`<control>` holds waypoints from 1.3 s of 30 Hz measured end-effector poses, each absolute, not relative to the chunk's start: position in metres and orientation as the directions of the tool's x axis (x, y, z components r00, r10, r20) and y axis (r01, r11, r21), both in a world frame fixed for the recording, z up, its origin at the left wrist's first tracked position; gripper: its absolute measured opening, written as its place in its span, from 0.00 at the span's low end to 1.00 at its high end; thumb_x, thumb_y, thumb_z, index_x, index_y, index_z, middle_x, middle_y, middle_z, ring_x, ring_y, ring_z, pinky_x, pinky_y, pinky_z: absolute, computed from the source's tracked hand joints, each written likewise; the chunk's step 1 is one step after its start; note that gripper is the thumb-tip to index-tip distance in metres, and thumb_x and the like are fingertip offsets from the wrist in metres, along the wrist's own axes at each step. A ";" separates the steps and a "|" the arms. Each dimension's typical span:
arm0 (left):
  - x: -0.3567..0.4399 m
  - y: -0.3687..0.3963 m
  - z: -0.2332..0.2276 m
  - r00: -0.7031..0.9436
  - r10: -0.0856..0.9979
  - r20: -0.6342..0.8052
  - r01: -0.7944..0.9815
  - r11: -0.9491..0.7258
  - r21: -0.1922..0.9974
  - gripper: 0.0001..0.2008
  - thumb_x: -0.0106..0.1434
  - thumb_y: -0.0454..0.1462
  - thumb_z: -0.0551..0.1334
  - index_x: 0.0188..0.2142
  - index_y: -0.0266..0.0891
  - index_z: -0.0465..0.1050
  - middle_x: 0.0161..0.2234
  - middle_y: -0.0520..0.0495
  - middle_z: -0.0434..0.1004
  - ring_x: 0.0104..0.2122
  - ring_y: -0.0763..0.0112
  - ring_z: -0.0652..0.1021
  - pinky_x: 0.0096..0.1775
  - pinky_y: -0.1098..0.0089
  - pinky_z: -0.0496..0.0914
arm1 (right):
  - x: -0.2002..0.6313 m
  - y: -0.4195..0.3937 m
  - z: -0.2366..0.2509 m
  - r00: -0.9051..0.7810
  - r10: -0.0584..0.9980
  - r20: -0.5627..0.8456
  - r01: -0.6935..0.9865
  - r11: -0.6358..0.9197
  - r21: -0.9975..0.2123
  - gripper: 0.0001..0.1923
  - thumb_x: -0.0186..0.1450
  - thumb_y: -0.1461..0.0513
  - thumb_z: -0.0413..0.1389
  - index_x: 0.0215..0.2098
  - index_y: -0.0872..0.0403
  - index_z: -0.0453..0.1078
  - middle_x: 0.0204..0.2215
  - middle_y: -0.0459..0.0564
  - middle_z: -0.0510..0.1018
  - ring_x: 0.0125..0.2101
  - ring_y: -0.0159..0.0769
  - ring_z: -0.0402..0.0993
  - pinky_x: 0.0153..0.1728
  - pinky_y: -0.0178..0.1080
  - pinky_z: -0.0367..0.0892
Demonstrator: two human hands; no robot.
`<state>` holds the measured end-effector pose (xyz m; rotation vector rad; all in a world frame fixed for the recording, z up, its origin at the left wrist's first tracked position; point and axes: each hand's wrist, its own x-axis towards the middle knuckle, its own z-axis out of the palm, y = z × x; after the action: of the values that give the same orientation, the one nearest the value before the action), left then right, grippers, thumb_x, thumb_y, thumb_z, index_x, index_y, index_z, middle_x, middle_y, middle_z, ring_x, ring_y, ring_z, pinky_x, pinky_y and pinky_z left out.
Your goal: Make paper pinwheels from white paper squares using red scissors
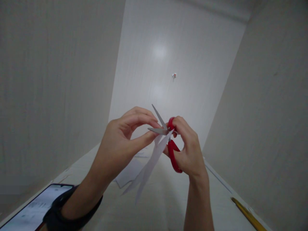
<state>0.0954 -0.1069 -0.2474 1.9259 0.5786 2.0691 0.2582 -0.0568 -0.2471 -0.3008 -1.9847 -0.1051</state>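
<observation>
We seem to be in a plain indoor room, likely a home: bare pale walls (60, 80) close around a narrow white table (168, 199) (a phone (36, 208) and yellow pencil (247, 215) lie on it).

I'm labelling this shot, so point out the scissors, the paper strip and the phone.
scissors (173, 157): head view, on the lower red handle loop.
paper strip (151, 163): head view, on its hanging middle.
phone (31, 210): head view, on its lit screen.

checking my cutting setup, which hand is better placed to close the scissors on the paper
Right. The right hand has its fingers in the red handles of the scissors, blades open at the paper. The left hand only pinches the paper's top.
</observation>
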 end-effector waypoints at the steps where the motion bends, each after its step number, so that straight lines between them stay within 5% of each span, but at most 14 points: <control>1: 0.095 -0.107 -0.248 -0.090 0.444 0.891 0.083 -0.889 0.451 0.09 0.56 0.28 0.68 0.26 0.45 0.79 0.33 0.51 0.78 0.38 0.66 0.78 0.47 0.66 0.73 | 0.258 -0.057 -0.247 -0.398 0.163 0.903 0.257 0.965 -0.060 0.12 0.60 0.61 0.62 0.32 0.50 0.61 0.30 0.45 0.65 0.31 0.37 0.61 0.31 0.40 0.60; 39: 0.087 -0.108 -0.245 -0.027 0.483 0.875 0.107 -0.869 0.483 0.09 0.57 0.27 0.67 0.26 0.43 0.79 0.33 0.56 0.76 0.33 0.77 0.75 0.40 0.75 0.70 | 0.257 -0.056 -0.249 -0.440 0.190 0.878 0.262 0.962 -0.077 0.16 0.58 0.64 0.63 0.29 0.51 0.56 0.27 0.41 0.61 0.28 0.33 0.57 0.30 0.36 0.55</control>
<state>0.0873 -0.1082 -0.2454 1.9786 0.6238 1.9770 0.2572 -0.0558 -0.2491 -0.3207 -2.0399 -0.0846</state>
